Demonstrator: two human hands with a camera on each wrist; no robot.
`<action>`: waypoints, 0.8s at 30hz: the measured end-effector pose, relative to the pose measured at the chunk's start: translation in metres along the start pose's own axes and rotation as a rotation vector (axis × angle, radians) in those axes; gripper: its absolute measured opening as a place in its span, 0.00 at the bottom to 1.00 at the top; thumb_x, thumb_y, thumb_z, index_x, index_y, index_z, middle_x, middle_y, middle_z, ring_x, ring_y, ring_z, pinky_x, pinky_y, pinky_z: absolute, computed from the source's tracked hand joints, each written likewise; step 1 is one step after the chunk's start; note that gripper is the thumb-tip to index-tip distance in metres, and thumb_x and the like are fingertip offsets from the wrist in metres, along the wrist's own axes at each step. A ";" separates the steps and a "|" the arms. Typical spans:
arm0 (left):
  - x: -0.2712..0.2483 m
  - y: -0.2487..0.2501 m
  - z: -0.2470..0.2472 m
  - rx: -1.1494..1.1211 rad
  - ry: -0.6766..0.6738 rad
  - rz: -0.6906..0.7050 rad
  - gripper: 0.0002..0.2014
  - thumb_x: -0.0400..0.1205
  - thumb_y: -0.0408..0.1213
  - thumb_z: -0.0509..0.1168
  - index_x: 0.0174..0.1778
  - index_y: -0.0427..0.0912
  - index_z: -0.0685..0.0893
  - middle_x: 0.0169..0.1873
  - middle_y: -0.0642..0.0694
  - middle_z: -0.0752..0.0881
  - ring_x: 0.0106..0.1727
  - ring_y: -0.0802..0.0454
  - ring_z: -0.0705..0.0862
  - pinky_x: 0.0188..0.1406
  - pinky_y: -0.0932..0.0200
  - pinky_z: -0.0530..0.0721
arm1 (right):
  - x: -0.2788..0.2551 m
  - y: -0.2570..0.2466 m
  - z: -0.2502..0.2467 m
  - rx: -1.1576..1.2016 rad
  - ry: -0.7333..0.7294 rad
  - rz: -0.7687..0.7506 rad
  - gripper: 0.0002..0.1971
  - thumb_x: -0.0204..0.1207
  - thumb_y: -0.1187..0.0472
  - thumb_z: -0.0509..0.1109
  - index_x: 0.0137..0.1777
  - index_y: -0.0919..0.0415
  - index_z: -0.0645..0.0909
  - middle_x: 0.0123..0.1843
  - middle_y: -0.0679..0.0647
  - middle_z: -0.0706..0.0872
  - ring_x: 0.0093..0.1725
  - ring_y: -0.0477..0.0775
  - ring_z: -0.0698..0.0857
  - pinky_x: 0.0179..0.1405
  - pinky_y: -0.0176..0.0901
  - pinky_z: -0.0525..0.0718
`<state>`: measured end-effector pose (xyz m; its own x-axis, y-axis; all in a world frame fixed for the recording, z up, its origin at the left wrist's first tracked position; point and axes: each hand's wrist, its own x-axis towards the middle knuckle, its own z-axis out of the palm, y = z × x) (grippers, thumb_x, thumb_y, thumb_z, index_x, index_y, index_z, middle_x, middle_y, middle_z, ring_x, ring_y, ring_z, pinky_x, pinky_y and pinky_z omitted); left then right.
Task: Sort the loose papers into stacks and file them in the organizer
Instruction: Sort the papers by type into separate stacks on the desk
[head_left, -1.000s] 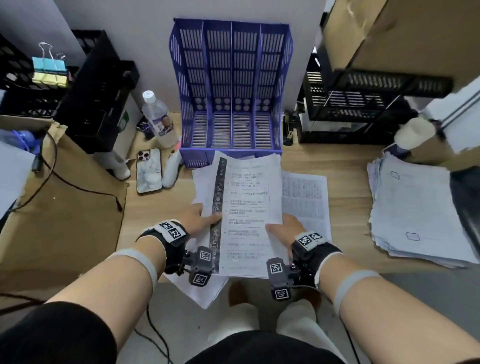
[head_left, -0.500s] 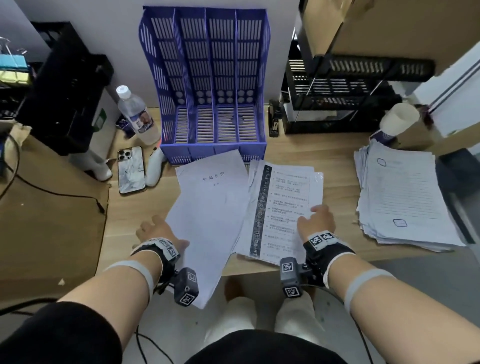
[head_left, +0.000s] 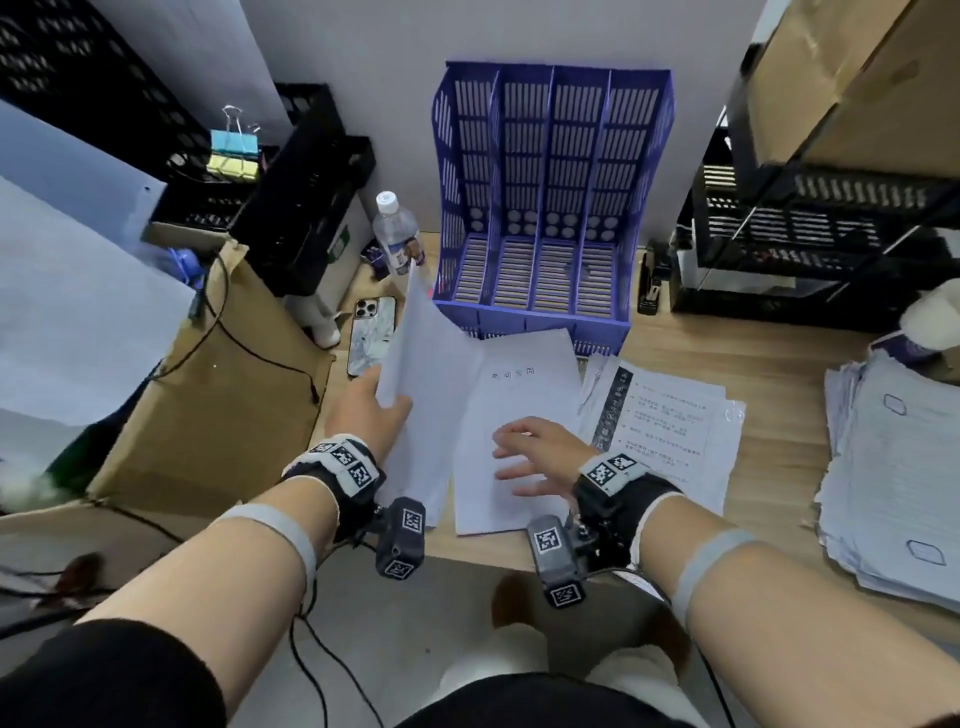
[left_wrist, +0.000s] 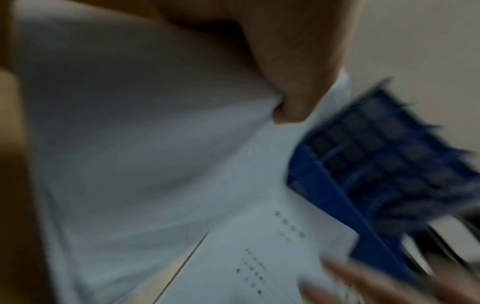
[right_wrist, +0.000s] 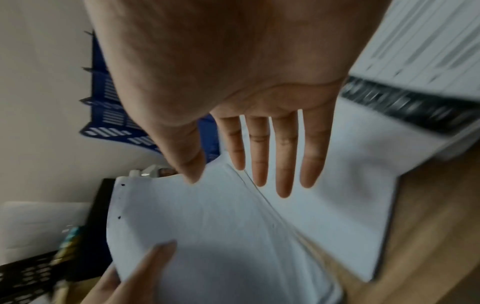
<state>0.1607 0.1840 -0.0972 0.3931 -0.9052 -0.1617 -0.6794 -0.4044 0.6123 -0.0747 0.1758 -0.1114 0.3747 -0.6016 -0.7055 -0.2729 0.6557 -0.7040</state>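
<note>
The blue slotted organizer (head_left: 550, 208) stands at the desk's back with its compartments empty. In front of it lies a white titled sheet (head_left: 519, 400). My left hand (head_left: 387, 402) pinches white paper (head_left: 415, 343) by its near edge and holds it raised and tilted; the left wrist view shows the thumb (left_wrist: 293, 82) pressed on that paper (left_wrist: 142, 123). My right hand (head_left: 524, 457) is open with fingers spread over the titled sheet; its straight fingers (right_wrist: 283, 160) show in the right wrist view. Printed pages with a dark strip (head_left: 670, 415) lie to the right.
A thick pile of papers (head_left: 893, 467) sits at the desk's right edge. A phone (head_left: 371, 335) and a water bottle (head_left: 397, 234) lie left of the organizer. Black crates (head_left: 306, 197) and a cardboard box (head_left: 208, 395) stand at the left, a black rack (head_left: 810, 234) at the right.
My left hand has taken hold of the white paper and raised it on edge. My right hand left the printed pages and moved left over the titled sheet.
</note>
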 end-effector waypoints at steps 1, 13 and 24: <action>-0.003 0.010 -0.004 -0.064 0.007 0.117 0.10 0.76 0.37 0.68 0.53 0.44 0.84 0.39 0.50 0.85 0.41 0.49 0.83 0.41 0.61 0.77 | 0.000 -0.010 0.008 0.046 -0.041 -0.034 0.24 0.75 0.45 0.73 0.68 0.52 0.76 0.62 0.53 0.86 0.60 0.57 0.87 0.61 0.57 0.86; -0.004 0.009 0.079 -0.059 -0.403 0.045 0.12 0.75 0.40 0.75 0.54 0.46 0.87 0.52 0.46 0.88 0.55 0.48 0.85 0.59 0.56 0.81 | -0.008 0.006 -0.066 -0.403 0.536 0.009 0.06 0.79 0.62 0.63 0.47 0.62 0.81 0.46 0.61 0.85 0.38 0.59 0.78 0.40 0.42 0.74; 0.007 0.010 0.135 0.060 -0.323 -0.223 0.17 0.74 0.33 0.74 0.58 0.35 0.84 0.55 0.37 0.90 0.56 0.39 0.88 0.55 0.52 0.84 | -0.050 0.093 -0.166 -0.336 0.835 0.394 0.21 0.74 0.58 0.65 0.68 0.53 0.73 0.64 0.64 0.81 0.58 0.67 0.83 0.52 0.47 0.80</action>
<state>0.0734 0.1558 -0.1968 0.3265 -0.7846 -0.5270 -0.6383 -0.5943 0.4894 -0.2663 0.1909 -0.1545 -0.5090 -0.5816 -0.6346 -0.5305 0.7925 -0.3008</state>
